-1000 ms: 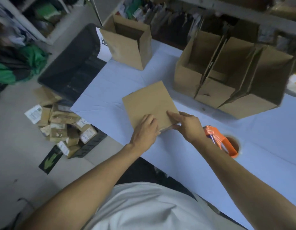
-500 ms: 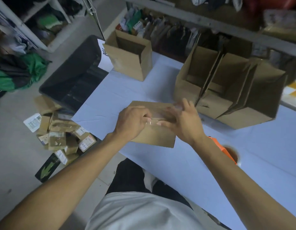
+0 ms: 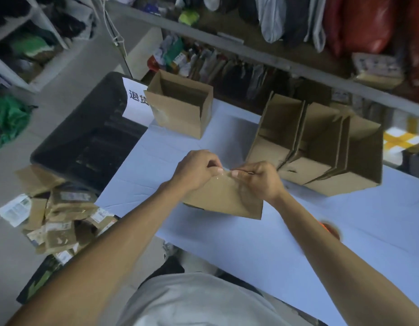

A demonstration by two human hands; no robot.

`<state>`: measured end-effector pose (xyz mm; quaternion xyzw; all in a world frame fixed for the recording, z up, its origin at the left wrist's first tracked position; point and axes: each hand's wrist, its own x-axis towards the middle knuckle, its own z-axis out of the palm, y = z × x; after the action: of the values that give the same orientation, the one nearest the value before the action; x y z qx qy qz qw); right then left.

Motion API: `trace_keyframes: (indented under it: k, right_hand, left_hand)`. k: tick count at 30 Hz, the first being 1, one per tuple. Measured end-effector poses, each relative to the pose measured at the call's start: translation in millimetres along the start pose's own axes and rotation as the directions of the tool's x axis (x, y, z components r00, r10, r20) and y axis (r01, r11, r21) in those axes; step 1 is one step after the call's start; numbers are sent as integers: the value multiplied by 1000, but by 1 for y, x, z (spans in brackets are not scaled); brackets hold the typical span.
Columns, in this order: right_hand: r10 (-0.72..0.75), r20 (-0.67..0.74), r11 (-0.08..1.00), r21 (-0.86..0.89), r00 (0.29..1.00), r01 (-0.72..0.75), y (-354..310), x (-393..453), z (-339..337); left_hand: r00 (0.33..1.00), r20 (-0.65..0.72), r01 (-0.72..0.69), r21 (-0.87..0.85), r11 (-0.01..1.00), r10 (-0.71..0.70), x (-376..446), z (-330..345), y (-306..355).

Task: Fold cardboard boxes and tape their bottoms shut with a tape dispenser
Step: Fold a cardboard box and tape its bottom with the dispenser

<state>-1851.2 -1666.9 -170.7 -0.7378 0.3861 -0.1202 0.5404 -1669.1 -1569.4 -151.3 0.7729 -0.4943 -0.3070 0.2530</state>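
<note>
A flat brown cardboard box (image 3: 223, 200) is tilted up off the white table (image 3: 262, 243) in front of me. My left hand (image 3: 195, 170) and my right hand (image 3: 258, 178) both pinch its far top edge, fingertips close together. The orange tape dispenser (image 3: 328, 228) lies on the table to the right, mostly hidden behind my right forearm and blurred.
An open folded box (image 3: 180, 109) stands at the table's far left. A row of open boxes (image 3: 321, 147) stands at the far right. A black bin (image 3: 86, 142) sits left of the table, with scrap cardboard (image 3: 55, 217) on the floor. Shelves run behind.
The flat box has been lifted from lying on the table to tilted up. Both hands moved from its near corner to its top edge. The view shifted upward.
</note>
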Motion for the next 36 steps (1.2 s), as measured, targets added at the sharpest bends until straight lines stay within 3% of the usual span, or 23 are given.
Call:
trace_keyframes:
  k: [6,9,12,18,21,25,28,30,32,34,36]
  right_hand:
    - [72,-90,997,-2,993,-72,-6,6,21]
    - [64,-115,998,27,991,-61,-11,8,31]
    - [70,-152,997,54,986,-62,-20,13,53]
    - [137,-178,980,165,975,-107,-33,24,88]
    - [77,-199,996,53,977,-68,-39,29,106]
    - [51,-202,998,33,978,-46,-43,34,111]
    - [57,-178,998,0,982,-58,-49,35,117]
    - [44,-180,994,-92,983,-62,-58,35,120]
    - [-26,-140,935,-353,990,-26,-69,38,119]
    - [-21,9,732,-681,1000,22,-81,43,122]
    - [27,111,517,-852,993,81,-88,42,135]
  left_hand:
    - [1000,-9,-2,40,999,2,17,-37,-43]
    - [987,55,-152,-9,988,153,22,-45,-44]
    - [962,128,-253,106,962,240,27,-48,-39]
    - [956,175,-257,114,960,235,32,-74,-68]
    - [960,192,-227,117,967,202,29,-84,-82]
    - [950,230,-234,84,969,210,28,-94,-94]
    - [961,175,-231,85,969,214,23,-97,-100]
    - [974,92,-212,64,975,205,20,-95,-104]
    - [978,48,-205,53,977,202,19,-94,-109]
    - [983,19,-182,38,983,181,19,-92,-114]
    - [987,-29,-159,40,986,160,20,-91,-119]
